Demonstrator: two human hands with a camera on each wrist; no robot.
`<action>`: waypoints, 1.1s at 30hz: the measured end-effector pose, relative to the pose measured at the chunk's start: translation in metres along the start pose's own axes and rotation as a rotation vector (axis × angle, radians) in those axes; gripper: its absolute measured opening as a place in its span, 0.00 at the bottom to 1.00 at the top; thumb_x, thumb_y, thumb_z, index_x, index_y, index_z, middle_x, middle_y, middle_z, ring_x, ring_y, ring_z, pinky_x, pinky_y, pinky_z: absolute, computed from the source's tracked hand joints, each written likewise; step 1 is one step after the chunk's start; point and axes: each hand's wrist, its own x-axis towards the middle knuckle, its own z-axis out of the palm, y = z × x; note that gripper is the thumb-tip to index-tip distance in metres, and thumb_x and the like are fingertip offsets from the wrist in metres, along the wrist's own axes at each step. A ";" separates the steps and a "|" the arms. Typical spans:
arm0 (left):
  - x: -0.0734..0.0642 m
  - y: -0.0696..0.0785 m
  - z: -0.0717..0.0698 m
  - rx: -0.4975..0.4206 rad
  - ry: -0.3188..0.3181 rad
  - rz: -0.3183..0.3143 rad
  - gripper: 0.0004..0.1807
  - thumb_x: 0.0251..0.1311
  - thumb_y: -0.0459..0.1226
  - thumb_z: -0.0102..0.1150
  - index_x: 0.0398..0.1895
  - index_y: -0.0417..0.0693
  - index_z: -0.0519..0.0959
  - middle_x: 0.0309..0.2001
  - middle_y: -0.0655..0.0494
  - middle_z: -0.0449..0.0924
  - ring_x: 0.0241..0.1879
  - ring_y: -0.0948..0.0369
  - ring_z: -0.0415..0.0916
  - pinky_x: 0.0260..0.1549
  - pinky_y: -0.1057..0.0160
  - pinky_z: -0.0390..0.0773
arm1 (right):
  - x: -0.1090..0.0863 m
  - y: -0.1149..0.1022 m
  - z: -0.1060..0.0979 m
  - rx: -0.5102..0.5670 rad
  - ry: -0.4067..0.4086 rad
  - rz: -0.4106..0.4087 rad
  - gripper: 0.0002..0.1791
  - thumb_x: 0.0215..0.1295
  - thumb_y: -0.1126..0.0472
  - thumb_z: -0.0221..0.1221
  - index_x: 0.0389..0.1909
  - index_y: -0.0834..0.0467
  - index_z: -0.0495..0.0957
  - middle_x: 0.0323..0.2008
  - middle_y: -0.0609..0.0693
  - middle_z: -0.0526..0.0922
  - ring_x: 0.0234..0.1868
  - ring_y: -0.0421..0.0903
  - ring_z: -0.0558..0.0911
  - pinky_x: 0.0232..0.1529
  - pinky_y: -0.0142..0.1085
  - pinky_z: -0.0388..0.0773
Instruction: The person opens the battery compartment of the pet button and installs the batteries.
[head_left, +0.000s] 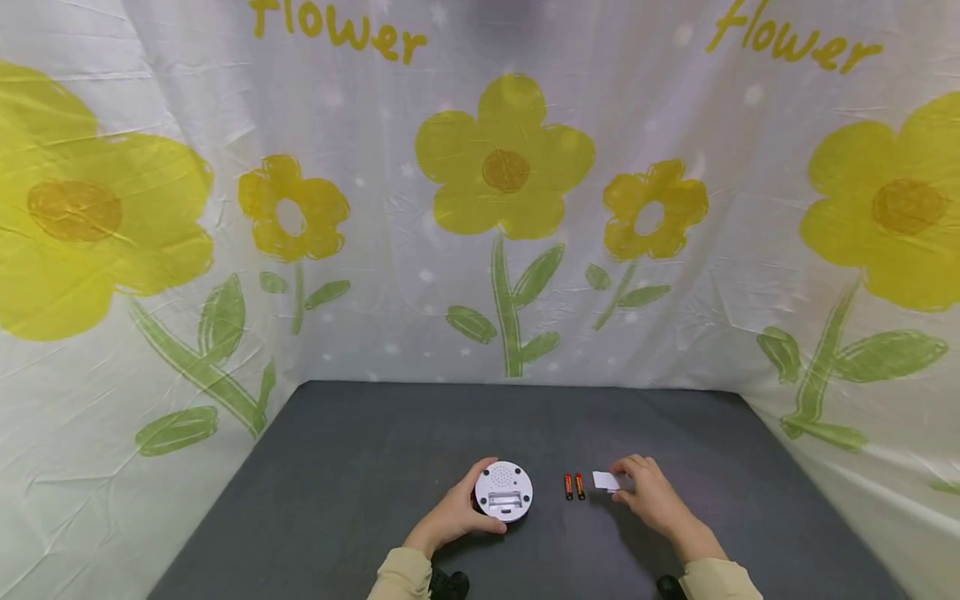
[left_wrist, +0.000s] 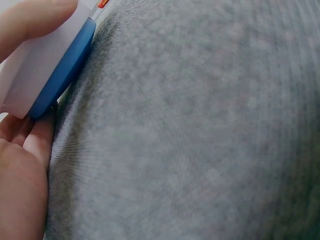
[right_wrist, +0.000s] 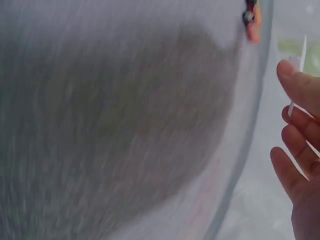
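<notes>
Round device (head_left: 504,480): white and disc-shaped, with perforations, four dark feet and an uncovered battery compartment (head_left: 505,501) on its upturned face; the left wrist view shows a blue band (left_wrist: 65,70) along its side.
Left hand (head_left: 456,505): at the left of the round device; its grip is spread to the device's width and has hold of it, thumb on the near edge, fingers round the far edge.
Batteries (head_left: 568,485): two, red and black, lying side by side on the table (head_left: 360,467), to the right of the round device and apart from it.
White piece (head_left: 604,480): small and flat, right of the round device, past the batteries, raised above the table.
Right hand (head_left: 654,496): farther right of the round device; its grip is nearly closed, thumb and finger pinching the white piece.
Backdrop (head_left: 375,275): pale cloth beyond the round device, printed with yellow flowers, green leaves and "flower".
Sleeves (head_left: 403,573): beige, nearer the person than the round device.
</notes>
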 end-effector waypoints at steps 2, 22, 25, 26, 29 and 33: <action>0.000 0.000 0.000 -0.008 0.000 -0.003 0.55 0.37 0.30 0.75 0.70 0.51 0.54 0.58 0.50 0.64 0.50 0.56 0.68 0.47 0.58 0.67 | -0.002 0.010 -0.001 -0.017 0.006 0.013 0.16 0.40 0.70 0.71 0.33 0.60 0.80 0.33 0.49 0.77 0.37 0.48 0.71 0.39 0.45 0.69; -0.002 -0.001 0.002 -0.037 0.001 0.000 0.56 0.35 0.29 0.76 0.70 0.52 0.54 0.57 0.50 0.65 0.47 0.56 0.70 0.44 0.61 0.70 | -0.011 0.050 -0.007 -0.038 -0.062 0.157 0.13 0.39 0.74 0.67 0.28 0.65 0.77 0.30 0.54 0.74 0.32 0.50 0.73 0.35 0.45 0.69; -0.001 -0.001 0.001 -0.031 0.004 0.005 0.56 0.35 0.28 0.76 0.70 0.52 0.54 0.57 0.50 0.65 0.48 0.56 0.70 0.45 0.61 0.69 | -0.008 0.049 -0.008 -0.058 -0.068 0.149 0.12 0.38 0.74 0.67 0.28 0.65 0.77 0.31 0.55 0.75 0.32 0.52 0.74 0.36 0.46 0.69; -0.001 -0.001 0.001 -0.028 0.005 0.004 0.56 0.35 0.28 0.76 0.70 0.52 0.54 0.57 0.50 0.65 0.48 0.56 0.70 0.45 0.61 0.69 | -0.008 0.049 -0.008 -0.062 -0.073 0.148 0.12 0.39 0.74 0.67 0.28 0.65 0.77 0.31 0.56 0.75 0.32 0.53 0.74 0.36 0.46 0.69; 0.000 -0.001 0.001 -0.027 0.005 -0.001 0.56 0.36 0.28 0.75 0.70 0.52 0.54 0.58 0.50 0.65 0.48 0.57 0.69 0.45 0.61 0.69 | -0.007 0.048 -0.009 -0.073 -0.083 0.141 0.12 0.40 0.73 0.67 0.29 0.66 0.78 0.31 0.57 0.75 0.33 0.54 0.75 0.36 0.47 0.70; -0.001 0.000 0.002 -0.027 0.003 -0.002 0.55 0.36 0.29 0.75 0.70 0.52 0.54 0.58 0.49 0.65 0.49 0.56 0.70 0.45 0.60 0.69 | -0.010 0.049 -0.010 -0.071 -0.090 0.141 0.14 0.41 0.73 0.67 0.32 0.69 0.79 0.31 0.57 0.76 0.34 0.54 0.75 0.37 0.48 0.71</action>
